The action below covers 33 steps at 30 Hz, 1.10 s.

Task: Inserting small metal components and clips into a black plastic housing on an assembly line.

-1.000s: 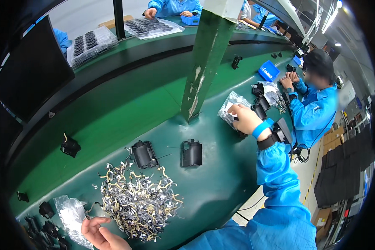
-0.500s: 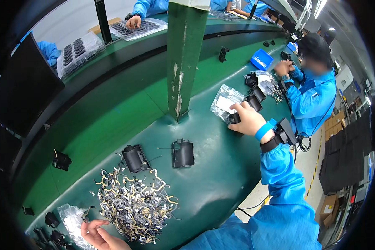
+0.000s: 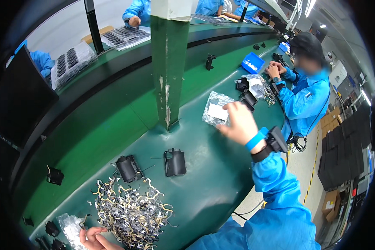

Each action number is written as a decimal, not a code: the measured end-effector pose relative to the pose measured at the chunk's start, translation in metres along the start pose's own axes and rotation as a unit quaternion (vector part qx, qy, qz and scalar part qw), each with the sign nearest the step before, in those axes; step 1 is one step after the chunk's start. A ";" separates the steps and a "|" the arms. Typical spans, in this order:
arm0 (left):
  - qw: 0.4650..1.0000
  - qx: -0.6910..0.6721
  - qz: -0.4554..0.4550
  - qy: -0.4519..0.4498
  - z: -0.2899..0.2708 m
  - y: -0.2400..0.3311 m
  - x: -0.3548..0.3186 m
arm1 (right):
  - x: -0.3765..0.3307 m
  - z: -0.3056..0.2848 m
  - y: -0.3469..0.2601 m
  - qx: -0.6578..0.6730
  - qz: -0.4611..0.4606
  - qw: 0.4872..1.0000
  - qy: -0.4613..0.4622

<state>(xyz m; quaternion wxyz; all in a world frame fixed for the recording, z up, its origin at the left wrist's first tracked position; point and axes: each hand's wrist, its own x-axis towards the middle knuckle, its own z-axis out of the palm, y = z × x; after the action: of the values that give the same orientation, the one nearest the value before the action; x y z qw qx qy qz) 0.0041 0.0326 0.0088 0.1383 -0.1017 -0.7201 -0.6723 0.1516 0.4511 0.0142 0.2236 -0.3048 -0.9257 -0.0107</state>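
My right hand reaches over the far part of the bench, its back toward me and its outline blurred. Beside it are a clear plastic bag with a white sheet in it and black plastic housings. The space under the palm is hidden. At the lower left my left hand is curled, with a short dark cable at its fingertips. Right of that hand spreads a heap of short cables, yellow, grey and black with white connectors. Two black housings with thin wires lie beyond the heap.
A green post rises from the bench's middle. At the right a co-worker in blue handles small parts near a blue bin. Trays of black parts lie across the partition. Another bag lies by my left hand.
The view has shifted, so the bench sits lower and further left. My right hand, earlier around a black housing, has moved slightly; that housing no longer shows. My left hand stays near the cable heap.
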 end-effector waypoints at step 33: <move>0.998 -0.034 -0.030 -0.034 -0.007 -0.027 -0.001 | 0.156 0.121 -0.041 0.615 -0.014 0.747 -0.253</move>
<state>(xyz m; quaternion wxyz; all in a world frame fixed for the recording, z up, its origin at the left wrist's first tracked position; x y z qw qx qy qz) -0.0033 0.0234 -0.0164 0.0899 -0.1073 -0.7038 -0.6965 -0.0318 0.5240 -0.0242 0.1197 -0.0804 -0.7587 0.6353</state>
